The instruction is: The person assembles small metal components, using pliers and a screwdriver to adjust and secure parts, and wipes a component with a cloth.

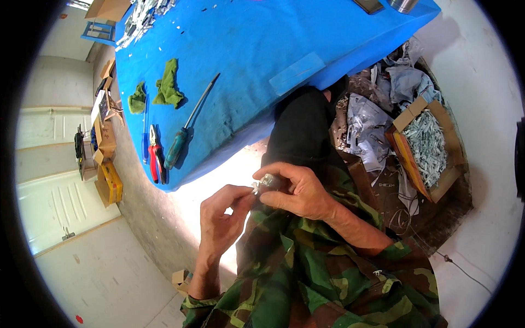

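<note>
My right hand [306, 191] grips a silvery lump [269, 180], left hand [215, 221] pinching its ragged edge; probably light, crushable, best held between 2 right fingertips [268, 198].

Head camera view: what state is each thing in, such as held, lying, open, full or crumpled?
Left hand: fingertips pinched at the silvery piece.
Right hand: curled around the silvery piece.
Silvery piece: held, crumpled-looking.
Red-handled pliers: lying on the blue tablecloth, jaw opening too small to tell.
Teal-handled screwdriver: lying, not held.
Larger green cloth: crumpled.
Cardboard box: open, silvery strips heaped inside.
</note>
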The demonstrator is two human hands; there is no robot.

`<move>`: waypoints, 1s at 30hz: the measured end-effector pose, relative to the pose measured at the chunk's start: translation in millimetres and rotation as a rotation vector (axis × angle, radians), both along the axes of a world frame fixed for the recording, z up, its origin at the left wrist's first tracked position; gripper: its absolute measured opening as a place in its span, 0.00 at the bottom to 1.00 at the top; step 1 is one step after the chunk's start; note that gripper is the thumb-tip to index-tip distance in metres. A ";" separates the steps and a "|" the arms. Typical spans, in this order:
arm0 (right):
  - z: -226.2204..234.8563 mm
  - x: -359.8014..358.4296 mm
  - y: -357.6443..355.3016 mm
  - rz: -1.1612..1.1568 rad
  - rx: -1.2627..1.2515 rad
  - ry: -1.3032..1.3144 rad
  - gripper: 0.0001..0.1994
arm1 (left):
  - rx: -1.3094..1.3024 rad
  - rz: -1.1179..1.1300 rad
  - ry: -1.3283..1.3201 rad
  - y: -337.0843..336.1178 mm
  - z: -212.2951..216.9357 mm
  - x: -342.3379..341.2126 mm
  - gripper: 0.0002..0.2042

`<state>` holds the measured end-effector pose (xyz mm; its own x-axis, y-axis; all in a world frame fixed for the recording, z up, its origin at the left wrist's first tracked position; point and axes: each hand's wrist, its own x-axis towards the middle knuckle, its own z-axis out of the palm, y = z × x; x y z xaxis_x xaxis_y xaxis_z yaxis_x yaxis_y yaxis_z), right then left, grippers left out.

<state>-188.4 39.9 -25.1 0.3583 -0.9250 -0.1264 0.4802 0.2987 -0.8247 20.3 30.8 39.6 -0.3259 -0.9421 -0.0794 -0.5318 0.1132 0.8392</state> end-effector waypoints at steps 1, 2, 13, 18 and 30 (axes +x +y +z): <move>3.0 -1.3 -0.3 0.000 0.017 -0.010 0.16 | 0.064 0.007 0.056 0.7 -1.5 -0.4 0.07; 4.8 -2.4 -0.3 0.002 0.033 -0.021 0.16 | 0.128 0.015 0.112 1.9 -2.3 -1.0 0.08; 2.2 -12.4 -0.2 -0.134 -0.158 0.204 0.10 | 0.361 0.083 0.306 6.1 -17.7 -18.6 0.15; 6.2 -22.2 1.2 -0.168 -0.138 0.219 0.09 | 0.405 0.043 0.284 3.3 -16.5 -31.6 0.17; 7.5 -37.3 1.7 -0.126 -0.027 0.152 0.07 | 0.529 -0.017 0.338 -1.2 -18.3 -42.8 0.20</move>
